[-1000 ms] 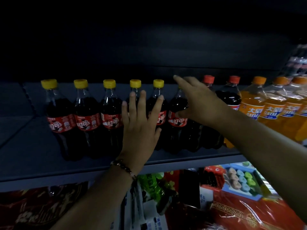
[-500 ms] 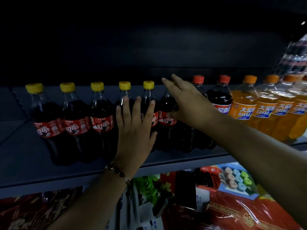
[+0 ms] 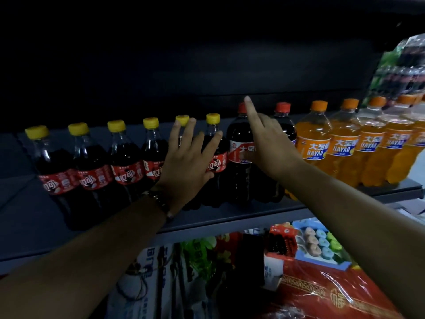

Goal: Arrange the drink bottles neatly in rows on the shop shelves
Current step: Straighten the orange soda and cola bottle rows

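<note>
A row of dark cola bottles with yellow caps [image 3: 90, 162] stands on the dark shelf [image 3: 32, 210]. Right of them are two dark bottles with red caps [image 3: 240, 146], then several orange soda bottles [image 3: 314, 143]. My left hand [image 3: 186, 162] lies flat with spread fingers against the yellow-capped bottles near the right end of their row. My right hand [image 3: 264, 143] rests on the first red-capped bottle, index finger straight up by its cap, thumb on its label.
A shrink-wrapped pack of bottles [image 3: 404, 65] sits at the upper right. Below the shelf lie red wrapped packages [image 3: 322, 291], a blue tray of small coloured items [image 3: 322, 242] and printed bags [image 3: 156, 268]. The shelf's left part is bare.
My right hand moved from the sixth yellow-capped cola bottle onto the first red-capped bottle, uncovering that yellow cap. My left hand stays pressed on the cola row. The view shifted.
</note>
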